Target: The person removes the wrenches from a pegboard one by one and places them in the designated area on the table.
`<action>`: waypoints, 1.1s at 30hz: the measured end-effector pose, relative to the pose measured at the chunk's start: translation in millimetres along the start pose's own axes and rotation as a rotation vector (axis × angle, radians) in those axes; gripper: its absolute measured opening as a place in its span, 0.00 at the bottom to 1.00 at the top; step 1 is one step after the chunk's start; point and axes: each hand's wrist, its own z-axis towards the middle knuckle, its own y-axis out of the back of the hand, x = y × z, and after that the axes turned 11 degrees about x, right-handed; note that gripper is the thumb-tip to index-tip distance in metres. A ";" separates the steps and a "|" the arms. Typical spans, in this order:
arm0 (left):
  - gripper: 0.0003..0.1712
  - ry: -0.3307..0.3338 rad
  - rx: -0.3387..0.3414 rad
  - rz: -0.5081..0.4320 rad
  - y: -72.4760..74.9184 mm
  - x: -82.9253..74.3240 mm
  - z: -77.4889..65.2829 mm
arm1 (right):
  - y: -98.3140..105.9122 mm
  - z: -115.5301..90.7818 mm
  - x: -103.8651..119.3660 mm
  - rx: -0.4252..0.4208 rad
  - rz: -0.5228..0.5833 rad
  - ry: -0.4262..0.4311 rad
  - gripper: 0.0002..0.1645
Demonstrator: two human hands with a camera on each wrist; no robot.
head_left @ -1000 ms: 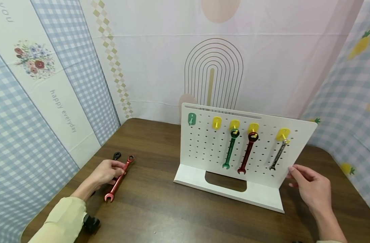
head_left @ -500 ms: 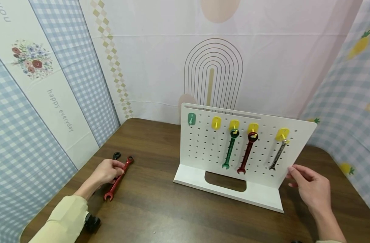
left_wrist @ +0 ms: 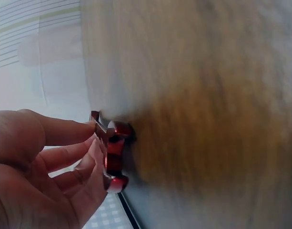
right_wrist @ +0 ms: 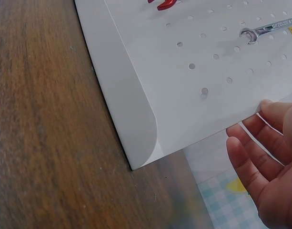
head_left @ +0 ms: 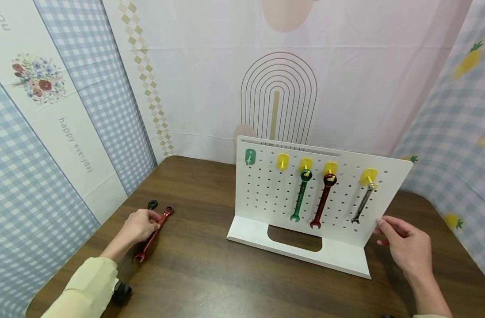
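Observation:
My left hand (head_left: 140, 226) pinches a red combination wrench (head_left: 149, 241) between thumb and fingers near its middle, at the left of the table. In the left wrist view the red wrench (left_wrist: 115, 160) shows end-on, close to the tabletop. Just behind that hand a dark wrench (head_left: 152, 204) shows only its ring end; the rest is hidden. My right hand (head_left: 407, 243) holds the right edge of a white pegboard stand (head_left: 262, 229), thumb in front and fingertips at the edge, as the right wrist view also shows.
On the pegboard's yellow hooks hang a green wrench (head_left: 299, 198), a dark red wrench (head_left: 322, 203) and a small silver wrench (head_left: 363, 204). A green hook (head_left: 250, 157) and a yellow hook (head_left: 282, 162) bear nothing. Printed cloth (head_left: 194, 88) closes in the table (head_left: 210, 282).
The red wrench has shifted slightly left with my left hand, and its open end looks turned. My right hand stays on the pegboard edge. The head view has drifted a little.

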 end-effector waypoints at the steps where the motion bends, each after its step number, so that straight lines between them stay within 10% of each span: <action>1: 0.12 0.006 -0.004 0.021 0.5 -0.5 -0.3 | -0.1 0.1 -0.1 -0.001 0.000 0.000 0.14; 13: 0.16 0.074 0.020 0.090 2.3 -6.5 -3.0 | -0.7 -1.0 -2.6 -0.007 -0.009 0.013 0.16; 18: 0.20 0.044 -0.098 0.075 5.7 -19.1 -6.8 | -1.0 -0.6 -1.3 -0.003 -0.024 0.018 0.19; 24: 0.15 -0.189 -0.233 -0.039 3.6 -69.1 -9.1 | 1.3 -0.2 -0.8 -0.004 -0.020 0.024 0.19; 33: 0.14 -0.430 -0.055 -0.490 -9.9 -140.9 -1.2 | -1.9 -0.3 0.2 -0.008 -0.047 0.023 0.21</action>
